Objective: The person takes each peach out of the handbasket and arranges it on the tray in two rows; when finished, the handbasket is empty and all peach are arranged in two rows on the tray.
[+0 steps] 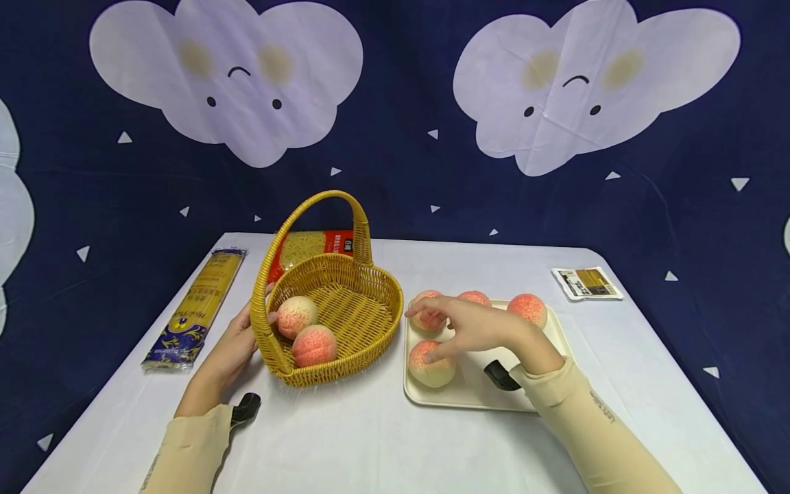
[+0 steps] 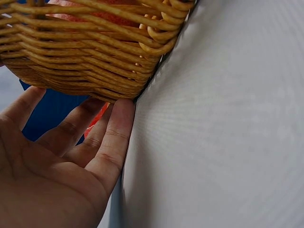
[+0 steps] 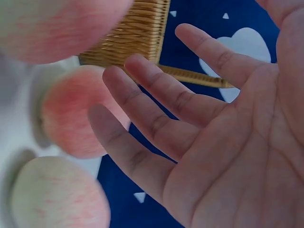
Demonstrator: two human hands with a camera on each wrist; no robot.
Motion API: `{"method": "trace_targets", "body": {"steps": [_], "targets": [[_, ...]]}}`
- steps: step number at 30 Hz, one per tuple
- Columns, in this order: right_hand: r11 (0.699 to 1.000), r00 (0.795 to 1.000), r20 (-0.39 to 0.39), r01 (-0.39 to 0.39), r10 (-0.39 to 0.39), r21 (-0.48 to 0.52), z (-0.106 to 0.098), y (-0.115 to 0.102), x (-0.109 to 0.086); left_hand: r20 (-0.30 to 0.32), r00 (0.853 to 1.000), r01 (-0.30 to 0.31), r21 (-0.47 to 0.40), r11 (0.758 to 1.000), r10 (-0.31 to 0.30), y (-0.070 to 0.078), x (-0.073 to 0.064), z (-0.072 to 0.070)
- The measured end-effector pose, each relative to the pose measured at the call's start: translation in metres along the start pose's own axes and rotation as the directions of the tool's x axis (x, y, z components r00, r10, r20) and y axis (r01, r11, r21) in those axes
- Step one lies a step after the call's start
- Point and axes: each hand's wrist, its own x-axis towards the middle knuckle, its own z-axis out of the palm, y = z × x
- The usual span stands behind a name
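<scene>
A yellow wicker basket (image 1: 364, 350) with a tall arched handle holds two pink-and-cream peaches, one pale peach (image 1: 297, 316) and one redder peach (image 1: 315, 345). My left hand (image 1: 237, 343) holds the basket at its left side, thumb tip over the rim; in the left wrist view its fingertips (image 2: 124, 107) rest against the woven wall. Above the left part of a cream tray (image 1: 481, 401), my right hand (image 1: 475, 326) hovers with fingers spread and nothing held. Beneath it are a front-left peach (image 1: 432, 370) and a back-left peach (image 1: 426, 321).
Two more peaches sit along the tray's back edge, one in the corner (image 1: 527, 310). A long noodle packet (image 1: 200, 302) lies at the table's left; a red packet (image 1: 308, 247) is behind the basket. A small white packet (image 1: 588, 283) lies back right.
</scene>
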Motion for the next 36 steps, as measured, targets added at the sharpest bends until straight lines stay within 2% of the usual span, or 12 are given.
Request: {"method": "trace_targets", "body": {"steps": [5,10,14,18,27,36], "targets": [[0.999,1.0,-0.008,0.004,-0.004,-0.041,-0.011,-0.018,0.012,-0.008,1.0,0.0,-0.025,1.0,0.0,-0.001,0.002,0.0],[1.0,1.0,0.01,-0.008,0.008,0.015,-0.015,-0.029,0.032,-0.016,1.0,0.007,-0.023,1.0,-0.007,0.0,0.003,0.0],[1.0,1.0,0.022,0.018,-0.018,-0.021,-0.014,-0.036,0.05,-0.012,1.0,-0.004,-0.019,1.0,0.004,-0.001,0.003,0.0],[0.997,0.997,0.046,0.058,-0.055,-0.06,-0.01,-0.041,0.067,-0.001,1.0,-0.015,-0.019,1.0,0.015,-0.001,0.003,0.0],[0.993,0.983,0.138,0.121,-0.12,-0.003,0.006,-0.057,0.099,-0.007,1.0,-0.009,-0.023,1.0,0.009,0.0,0.002,0.001],[0.992,0.965,0.237,0.124,-0.112,-0.038,0.021,-0.073,0.131,-0.013,1.0,-0.008,-0.022,1.0,0.008,0.0,0.001,0.0]]}}
